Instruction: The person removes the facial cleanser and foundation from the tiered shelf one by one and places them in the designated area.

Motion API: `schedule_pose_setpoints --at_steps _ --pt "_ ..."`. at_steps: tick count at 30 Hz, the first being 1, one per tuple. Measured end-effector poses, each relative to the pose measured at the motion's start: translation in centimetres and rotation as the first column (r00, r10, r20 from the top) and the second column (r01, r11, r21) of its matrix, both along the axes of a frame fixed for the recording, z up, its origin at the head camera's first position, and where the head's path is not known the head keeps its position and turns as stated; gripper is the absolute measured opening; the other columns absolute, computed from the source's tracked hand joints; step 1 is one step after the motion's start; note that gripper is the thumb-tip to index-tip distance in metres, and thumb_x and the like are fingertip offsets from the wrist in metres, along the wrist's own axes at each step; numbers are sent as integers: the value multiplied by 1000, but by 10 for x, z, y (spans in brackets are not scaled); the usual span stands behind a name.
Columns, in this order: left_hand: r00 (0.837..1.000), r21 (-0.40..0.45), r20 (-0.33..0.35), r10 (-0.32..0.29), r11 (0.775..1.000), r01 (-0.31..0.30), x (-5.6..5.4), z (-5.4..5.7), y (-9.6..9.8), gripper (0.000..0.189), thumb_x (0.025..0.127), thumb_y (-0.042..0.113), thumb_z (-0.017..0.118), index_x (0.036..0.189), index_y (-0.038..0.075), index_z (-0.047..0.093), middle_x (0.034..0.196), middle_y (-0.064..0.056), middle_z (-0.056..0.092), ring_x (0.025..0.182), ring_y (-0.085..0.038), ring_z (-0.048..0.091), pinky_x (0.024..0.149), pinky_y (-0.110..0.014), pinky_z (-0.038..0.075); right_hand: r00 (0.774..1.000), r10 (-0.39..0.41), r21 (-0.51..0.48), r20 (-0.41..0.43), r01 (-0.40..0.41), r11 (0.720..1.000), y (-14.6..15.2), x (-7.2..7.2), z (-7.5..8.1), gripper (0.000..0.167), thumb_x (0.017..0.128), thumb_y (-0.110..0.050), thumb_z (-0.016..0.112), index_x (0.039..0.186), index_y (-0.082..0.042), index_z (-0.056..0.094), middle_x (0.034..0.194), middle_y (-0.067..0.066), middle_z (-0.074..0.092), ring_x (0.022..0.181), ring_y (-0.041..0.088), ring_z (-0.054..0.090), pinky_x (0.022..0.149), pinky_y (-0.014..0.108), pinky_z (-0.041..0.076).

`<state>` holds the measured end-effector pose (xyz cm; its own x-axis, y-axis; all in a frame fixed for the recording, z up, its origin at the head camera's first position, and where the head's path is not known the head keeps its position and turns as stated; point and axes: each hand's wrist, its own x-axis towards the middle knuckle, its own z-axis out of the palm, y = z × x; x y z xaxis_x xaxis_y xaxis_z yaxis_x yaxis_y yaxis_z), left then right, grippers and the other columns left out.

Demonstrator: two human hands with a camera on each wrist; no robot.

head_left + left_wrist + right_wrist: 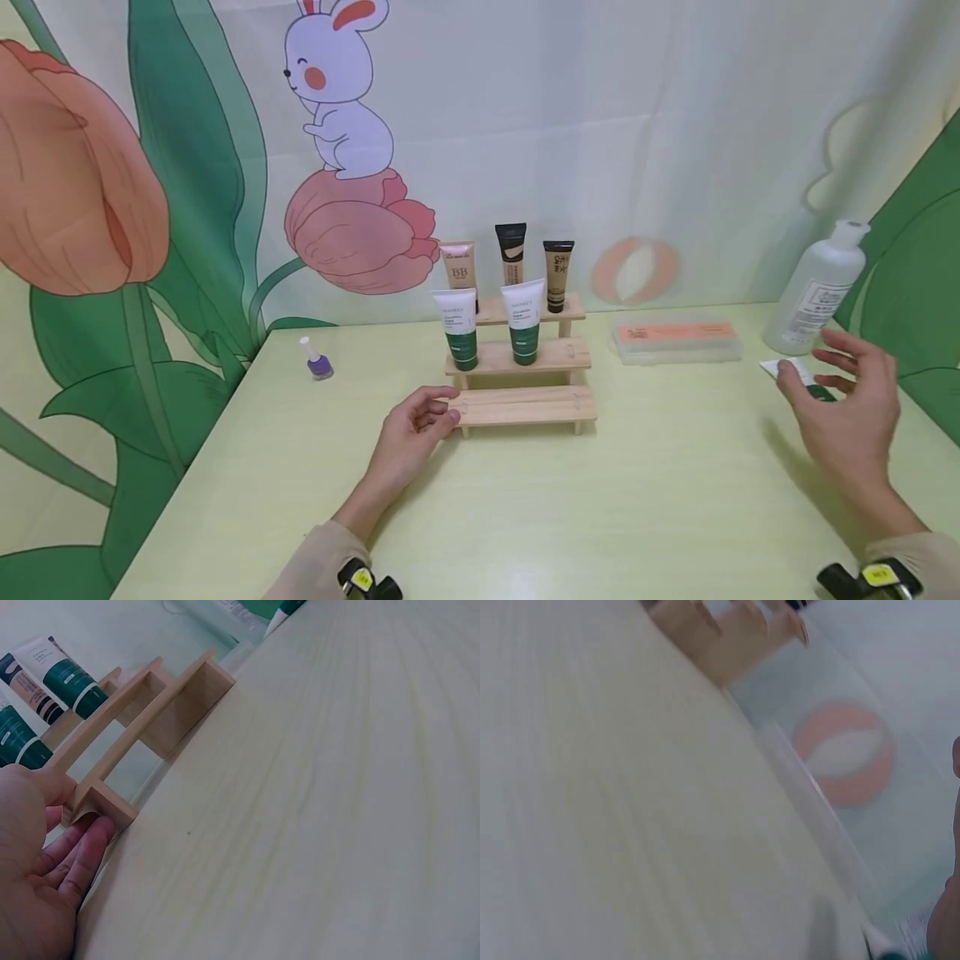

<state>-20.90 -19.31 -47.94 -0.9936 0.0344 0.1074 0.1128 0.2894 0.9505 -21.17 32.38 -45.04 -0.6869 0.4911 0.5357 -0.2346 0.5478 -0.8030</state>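
My left hand (408,429) pinches the left end of the lowest tier of a stepped wooden display rack (525,406), thumb on one side and fingers beneath in the left wrist view. Two white-and-green tubes (459,329) stand on the middle tier. On the top tier are a pink BB tube (459,265) and two black-capped tubes (556,275). At the right, my right hand (851,408) hovers with spread, bent fingers over another white-and-green tube (821,392) lying on the table, partly hidden by the hand. Only a sliver of the right hand (946,922) shows in its wrist view.
A white bottle (817,287) stands behind the right hand. Left of it lies a flat clear case (677,342) with an orange label. A small purple nail polish bottle (318,362) is at the table's far left. A printed curtain (525,125) hangs behind the table.
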Motion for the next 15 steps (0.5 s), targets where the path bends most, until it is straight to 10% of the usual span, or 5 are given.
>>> schedule_pose_setpoints --at_steps 8,15 --pt "1000 0 4 1 1000 -1 0 0 1 27 107 15 78 133 20 77 113 -8 75 101 -22 69 83 -22 56 979 200 -68 -38 -202 977 -73 -17 22 59 96 -6 84 150 -8 61 144 -2 61 126 12 63 94 17 52" --pt "1000 -2 3 3 1000 -3 0 1 1 26 107 16 77 133 21 77 113 -8 75 100 -22 69 82 -21 55 903 408 -102 -136 -423 901 -137 -27 37 58 94 -1 86 147 -7 62 141 -2 62 123 18 66 94 25 58"
